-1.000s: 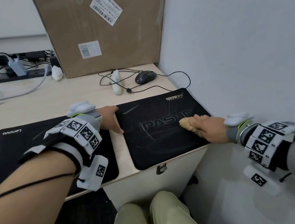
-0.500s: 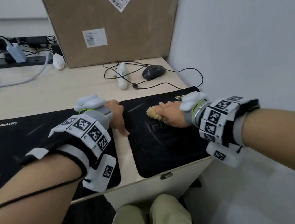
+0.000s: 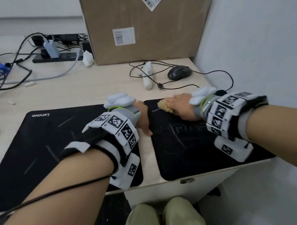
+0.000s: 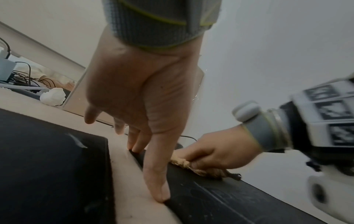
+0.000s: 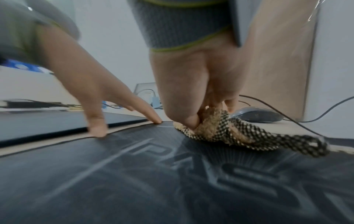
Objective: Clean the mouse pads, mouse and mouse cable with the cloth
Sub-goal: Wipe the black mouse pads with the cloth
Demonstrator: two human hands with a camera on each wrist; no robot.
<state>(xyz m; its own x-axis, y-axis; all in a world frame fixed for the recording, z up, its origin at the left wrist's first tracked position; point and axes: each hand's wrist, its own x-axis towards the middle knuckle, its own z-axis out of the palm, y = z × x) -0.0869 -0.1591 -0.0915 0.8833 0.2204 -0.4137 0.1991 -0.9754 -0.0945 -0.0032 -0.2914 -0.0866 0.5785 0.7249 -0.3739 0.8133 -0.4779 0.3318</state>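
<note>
Our right hand point(image 3: 180, 107) bunches a nubby tan cloth point(image 5: 216, 128) with a black-and-cream checked side, fingers curled around it, pressing it onto the far-left part of the right mouse pad point(image 3: 193, 153), a flat black mat faintly printed with letters. Our left hand point(image 4: 141, 97) has its fingers straight, tips pressing that pad's left edge. The rounded dark mouse point(image 3: 179, 72) and thin black cable point(image 3: 214, 72) lie beyond on the pale wood bench point(image 3: 83, 91); its finish looks matte, perhaps.
</note>
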